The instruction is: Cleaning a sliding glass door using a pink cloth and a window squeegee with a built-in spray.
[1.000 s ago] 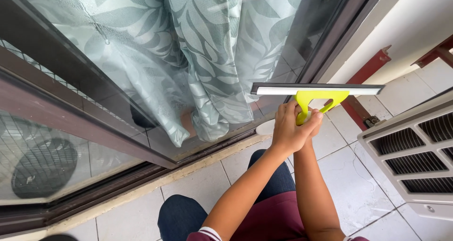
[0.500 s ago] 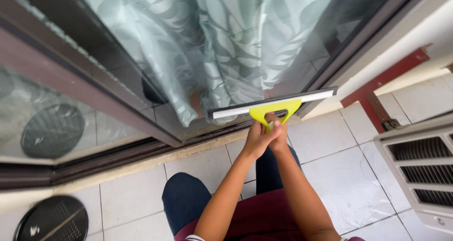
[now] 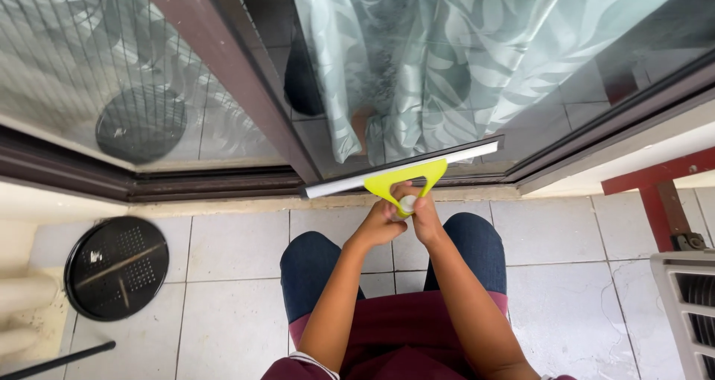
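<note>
I hold a squeegee (image 3: 406,174) with a yellow-green head and a long pale blade. Its blade lies against the bottom of a sliding glass door (image 3: 477,75), just above the dark lower track. My left hand (image 3: 378,226) and my right hand (image 3: 423,215) are both wrapped around the squeegee's short handle, close together. Behind the glass hangs a pale green curtain (image 3: 417,52) with a leaf pattern. My knees in blue trousers show below my arms.
A round black perforated disc (image 3: 115,267) lies on the white floor tiles at the left. A dark rod (image 3: 56,361) lies at the bottom left. A white louvred unit (image 3: 689,309) stands at the right edge, beside a red metal bracket (image 3: 655,194).
The squeegee has travelled down the glass from mid-height to the bottom edge near the track. My view has tilted down, bringing the floor and black disc into sight.
</note>
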